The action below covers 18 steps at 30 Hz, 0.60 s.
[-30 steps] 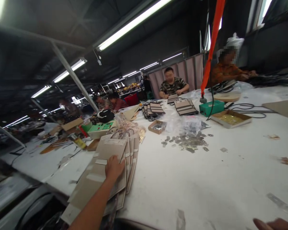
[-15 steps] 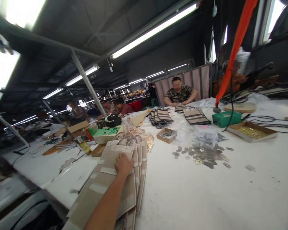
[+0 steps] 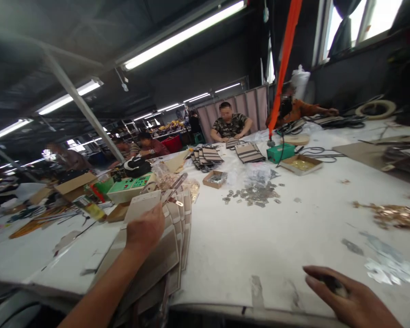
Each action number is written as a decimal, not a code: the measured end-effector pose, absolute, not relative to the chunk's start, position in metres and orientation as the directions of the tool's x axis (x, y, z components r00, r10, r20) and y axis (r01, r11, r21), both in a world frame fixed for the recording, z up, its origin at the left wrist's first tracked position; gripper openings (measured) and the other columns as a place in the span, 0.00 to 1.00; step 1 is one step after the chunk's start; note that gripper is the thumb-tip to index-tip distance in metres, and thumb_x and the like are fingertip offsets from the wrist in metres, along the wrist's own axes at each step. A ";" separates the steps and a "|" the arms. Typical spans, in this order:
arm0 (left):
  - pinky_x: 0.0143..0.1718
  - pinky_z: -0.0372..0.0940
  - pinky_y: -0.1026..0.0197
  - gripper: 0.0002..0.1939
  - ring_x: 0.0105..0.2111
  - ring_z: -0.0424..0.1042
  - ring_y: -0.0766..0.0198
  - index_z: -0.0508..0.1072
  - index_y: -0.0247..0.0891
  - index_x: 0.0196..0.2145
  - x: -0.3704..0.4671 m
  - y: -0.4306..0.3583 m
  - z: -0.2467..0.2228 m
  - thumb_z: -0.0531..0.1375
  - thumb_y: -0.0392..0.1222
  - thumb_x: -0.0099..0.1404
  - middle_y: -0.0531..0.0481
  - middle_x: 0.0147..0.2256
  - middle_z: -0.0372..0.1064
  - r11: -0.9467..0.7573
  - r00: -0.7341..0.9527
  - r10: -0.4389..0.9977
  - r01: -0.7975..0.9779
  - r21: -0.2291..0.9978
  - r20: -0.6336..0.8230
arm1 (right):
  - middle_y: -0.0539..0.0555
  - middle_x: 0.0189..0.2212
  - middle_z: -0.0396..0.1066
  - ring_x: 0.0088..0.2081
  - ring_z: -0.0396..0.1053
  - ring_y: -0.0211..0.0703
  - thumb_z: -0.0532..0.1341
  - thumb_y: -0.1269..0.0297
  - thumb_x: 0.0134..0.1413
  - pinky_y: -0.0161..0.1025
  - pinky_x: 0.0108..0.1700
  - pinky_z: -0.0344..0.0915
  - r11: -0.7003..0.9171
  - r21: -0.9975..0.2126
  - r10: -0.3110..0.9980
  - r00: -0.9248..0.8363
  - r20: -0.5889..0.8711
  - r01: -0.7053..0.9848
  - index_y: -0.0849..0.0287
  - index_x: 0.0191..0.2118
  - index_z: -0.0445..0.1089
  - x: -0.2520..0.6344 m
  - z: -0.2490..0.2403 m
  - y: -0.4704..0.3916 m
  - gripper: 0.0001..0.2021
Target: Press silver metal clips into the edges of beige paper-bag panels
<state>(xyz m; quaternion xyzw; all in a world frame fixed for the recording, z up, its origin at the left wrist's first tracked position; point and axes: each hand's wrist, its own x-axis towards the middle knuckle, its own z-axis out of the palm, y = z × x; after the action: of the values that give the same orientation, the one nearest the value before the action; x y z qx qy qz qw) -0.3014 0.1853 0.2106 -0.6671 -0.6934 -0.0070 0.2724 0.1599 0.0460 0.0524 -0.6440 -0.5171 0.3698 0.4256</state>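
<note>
My left hand (image 3: 145, 228) is closed on the upper edge of a beige panel (image 3: 143, 205), which is lifted a little at the top of a fanned stack of similar panels (image 3: 160, 255). A strap with a small metal tab (image 3: 178, 203) sticks out beyond the fingers. At the lower right, my right hand (image 3: 345, 291) hovers over the near table edge with thumb and fingers curled. Something dark and small shows between them, too unclear to name.
Loose metal plates (image 3: 259, 193) lie mid-table. Gold pieces (image 3: 396, 216) and silver plates (image 3: 392, 269) are at right. A green box (image 3: 280, 153), a cardboard tray (image 3: 300, 165) and a control box (image 3: 130, 187) stand farther back. A person in camouflage (image 3: 230, 125) sits opposite.
The view has swung right. My left hand, earlier flat on the top panel, now grips its edge and raises it. My right hand has come into view.
</note>
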 end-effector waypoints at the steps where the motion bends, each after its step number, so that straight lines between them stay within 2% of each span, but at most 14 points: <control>1: 0.39 0.69 0.51 0.26 0.41 0.79 0.44 0.71 0.35 0.65 -0.281 0.170 0.202 0.43 0.43 0.79 0.35 0.42 0.79 0.015 0.143 0.907 0.929 -0.371 0.396 | 0.55 0.32 0.82 0.27 0.74 0.50 0.71 0.37 0.48 0.42 0.28 0.73 -0.156 -0.948 0.982 0.146 -0.119 0.277 0.51 0.43 0.85 0.148 0.060 0.044 0.25; 3: 0.36 0.69 0.55 0.24 0.38 0.80 0.50 0.71 0.38 0.65 -0.234 0.137 0.178 0.48 0.42 0.77 0.37 0.42 0.80 -0.240 0.405 0.817 0.886 -0.397 0.410 | 0.51 0.21 0.73 0.22 0.68 0.44 0.65 0.34 0.57 0.38 0.25 0.67 -0.194 -0.979 0.981 0.038 -0.192 0.059 0.58 0.58 0.77 0.126 0.070 0.040 0.35; 5: 0.34 0.70 0.57 0.22 0.36 0.79 0.54 0.72 0.38 0.63 -0.186 0.100 0.148 0.52 0.39 0.75 0.40 0.43 0.81 -0.506 0.635 0.665 0.770 -0.388 0.392 | 0.47 0.19 0.68 0.19 0.63 0.40 0.61 0.33 0.60 0.35 0.22 0.60 -0.228 -0.958 0.974 -0.050 -0.223 -0.173 0.62 0.64 0.69 0.109 0.072 0.036 0.40; 7: 0.33 0.72 0.57 0.23 0.36 0.79 0.56 0.73 0.38 0.62 -0.144 0.065 0.120 0.52 0.34 0.73 0.41 0.49 0.81 -0.701 0.777 0.515 0.625 -0.343 0.363 | 0.47 0.19 0.67 0.19 0.60 0.37 0.61 0.31 0.59 0.33 0.22 0.56 -0.269 -0.914 0.962 -0.037 -0.271 -0.304 0.63 0.56 0.72 0.104 0.065 0.029 0.37; 9: 0.35 0.74 0.57 0.24 0.40 0.80 0.55 0.73 0.38 0.62 -0.114 0.038 0.100 0.53 0.32 0.70 0.41 0.54 0.79 -0.804 0.838 0.422 0.523 -0.285 0.347 | 0.48 0.20 0.67 0.19 0.60 0.36 0.66 0.32 0.55 0.32 0.21 0.54 -0.326 -0.872 0.935 0.010 -0.354 -0.366 0.62 0.44 0.73 0.108 0.053 0.018 0.32; 12: 0.45 0.77 0.55 0.24 0.47 0.79 0.54 0.73 0.41 0.62 -0.093 0.021 0.087 0.56 0.34 0.70 0.44 0.57 0.77 -0.880 0.860 0.394 0.455 -0.136 0.324 | 0.50 0.24 0.71 0.23 0.65 0.38 0.72 0.39 0.49 0.33 0.24 0.59 -0.328 -0.828 0.909 0.085 -0.407 -0.455 0.61 0.39 0.74 0.123 0.038 -0.004 0.27; 14: 0.55 0.74 0.50 0.24 0.53 0.77 0.52 0.72 0.44 0.63 -0.092 0.028 0.086 0.59 0.41 0.72 0.44 0.59 0.76 -0.897 0.853 0.430 0.440 0.035 0.296 | 0.53 0.29 0.76 0.29 0.71 0.43 0.73 0.44 0.49 0.36 0.32 0.68 -0.269 -0.824 0.919 0.124 -0.374 -0.498 0.62 0.41 0.76 0.134 0.035 -0.018 0.25; 16: 0.62 0.70 0.45 0.26 0.61 0.72 0.50 0.69 0.44 0.66 -0.093 0.047 0.086 0.59 0.50 0.73 0.41 0.62 0.72 -0.837 0.787 0.546 0.500 0.223 0.286 | 0.56 0.34 0.79 0.37 0.76 0.49 0.73 0.47 0.49 0.41 0.42 0.71 -0.219 -0.848 0.938 0.135 -0.319 -0.483 0.63 0.43 0.78 0.143 0.037 -0.030 0.24; 18: 0.67 0.64 0.41 0.29 0.66 0.66 0.48 0.66 0.40 0.68 -0.093 0.076 0.088 0.55 0.55 0.75 0.39 0.67 0.66 -0.688 0.630 0.722 0.614 0.387 0.285 | 0.58 0.37 0.80 0.40 0.76 0.53 0.72 0.49 0.50 0.44 0.46 0.72 -0.191 -0.900 0.957 0.130 -0.260 -0.391 0.63 0.44 0.79 0.150 0.043 -0.042 0.23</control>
<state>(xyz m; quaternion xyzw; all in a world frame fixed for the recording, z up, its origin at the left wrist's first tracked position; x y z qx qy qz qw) -0.0932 0.0756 0.0875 -0.8938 -0.3736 -0.2126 -0.1275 0.1504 -0.0419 0.0428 -0.4928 -0.2870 0.5939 0.5675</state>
